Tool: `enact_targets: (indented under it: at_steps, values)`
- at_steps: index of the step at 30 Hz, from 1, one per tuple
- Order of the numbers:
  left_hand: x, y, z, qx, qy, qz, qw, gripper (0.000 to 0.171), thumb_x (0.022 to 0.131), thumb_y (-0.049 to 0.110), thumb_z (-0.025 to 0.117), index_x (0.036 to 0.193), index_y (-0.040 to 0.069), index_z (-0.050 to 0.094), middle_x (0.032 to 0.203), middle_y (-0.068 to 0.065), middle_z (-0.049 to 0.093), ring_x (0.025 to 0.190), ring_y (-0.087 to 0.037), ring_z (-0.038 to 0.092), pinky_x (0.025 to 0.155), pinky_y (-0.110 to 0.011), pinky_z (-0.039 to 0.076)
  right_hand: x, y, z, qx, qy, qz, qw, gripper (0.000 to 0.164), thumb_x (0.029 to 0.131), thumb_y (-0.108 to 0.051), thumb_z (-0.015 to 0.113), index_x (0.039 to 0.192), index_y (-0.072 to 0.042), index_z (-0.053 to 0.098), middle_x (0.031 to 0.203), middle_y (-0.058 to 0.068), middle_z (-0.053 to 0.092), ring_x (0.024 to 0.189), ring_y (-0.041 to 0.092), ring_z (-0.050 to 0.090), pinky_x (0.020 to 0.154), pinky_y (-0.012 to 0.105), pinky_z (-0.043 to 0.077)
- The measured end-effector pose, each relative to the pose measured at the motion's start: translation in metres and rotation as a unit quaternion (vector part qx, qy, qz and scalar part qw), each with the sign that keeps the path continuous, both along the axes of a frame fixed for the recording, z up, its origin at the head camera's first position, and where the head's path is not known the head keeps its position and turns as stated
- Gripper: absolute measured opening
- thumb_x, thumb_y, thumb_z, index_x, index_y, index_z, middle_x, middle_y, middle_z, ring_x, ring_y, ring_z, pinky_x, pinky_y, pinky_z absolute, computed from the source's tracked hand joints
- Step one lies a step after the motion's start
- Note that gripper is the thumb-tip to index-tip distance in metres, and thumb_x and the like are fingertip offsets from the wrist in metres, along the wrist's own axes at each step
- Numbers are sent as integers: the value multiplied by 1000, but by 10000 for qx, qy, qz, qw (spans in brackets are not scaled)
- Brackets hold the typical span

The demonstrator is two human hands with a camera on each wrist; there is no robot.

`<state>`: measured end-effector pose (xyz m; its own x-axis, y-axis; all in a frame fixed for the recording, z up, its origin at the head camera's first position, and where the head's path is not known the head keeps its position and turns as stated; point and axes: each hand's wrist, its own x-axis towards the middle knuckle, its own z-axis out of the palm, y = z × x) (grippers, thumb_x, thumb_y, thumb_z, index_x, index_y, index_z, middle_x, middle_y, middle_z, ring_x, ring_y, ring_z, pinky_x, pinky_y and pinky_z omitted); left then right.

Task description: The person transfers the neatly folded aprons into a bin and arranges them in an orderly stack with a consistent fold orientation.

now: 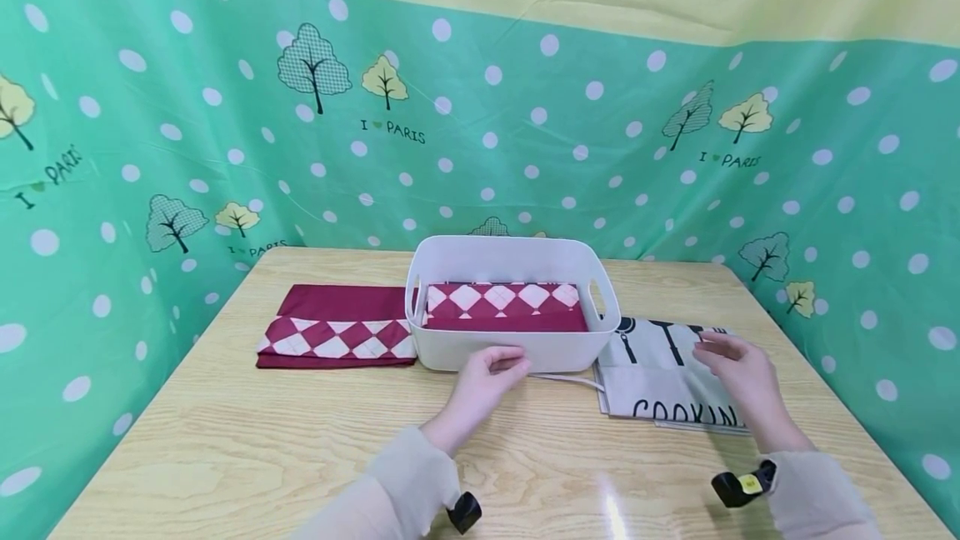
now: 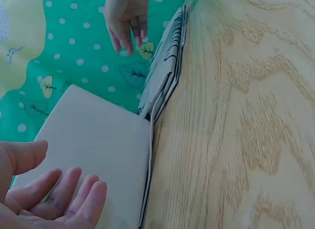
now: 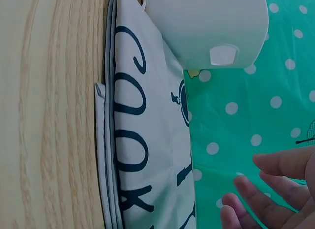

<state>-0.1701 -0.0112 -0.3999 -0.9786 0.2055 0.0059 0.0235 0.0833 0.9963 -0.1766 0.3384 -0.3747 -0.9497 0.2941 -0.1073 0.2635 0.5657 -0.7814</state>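
A white plastic basket (image 1: 495, 350) stands at the middle of the table with a folded maroon cloth (image 1: 506, 323), patterned with white diamonds, inside it. In front of the basket is my left hand (image 1: 483, 382), its fingers loosely bent and holding nothing; the left wrist view shows the fingers (image 2: 71, 199) spread beside the basket's wall. To the right lies a folded pale cloth (image 1: 637, 382) printed with black utensils and cooking lettering. A thin strap (image 1: 570, 378) runs from it along the basket's front. Over this cloth hovers my right hand (image 1: 738, 373), fingers relaxed, with nothing in it.
Left of the basket lies another folded maroon cloth (image 1: 337, 340) with a white diamond band, touching or nearly touching the basket's side. The wooden table (image 1: 300, 448) reaches back to a green dotted curtain (image 1: 465, 140) that hangs behind and along both sides.
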Motion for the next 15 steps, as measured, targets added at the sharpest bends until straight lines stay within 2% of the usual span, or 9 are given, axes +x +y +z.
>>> enact_targets:
  at_steps: [7, 15]
  values:
    - [-3, 8, -3, 79, -28, -17, 10000, 37, 94, 16, 68, 123, -6, 64, 119, -20, 68, 110, -29, 66, 90, -32, 58, -2, 10, -2, -2, -89, -131, 9999, 58, 101, -29, 54, 150, -2, 38, 148, 28, 44, 134, 43, 42, 103, 54, 42]
    - [0, 16, 2, 88, 11, -14, 10000, 38, 93, 14, 68, 124, -7, 63, 118, -21, 68, 109, -30, 66, 89, -34, 58, -2, 21, -5, 58, -121, -217, 9997, 60, 101, -32, 54, 150, -1, 37, 149, 28, 43, 135, 45, 41, 106, 58, 39]
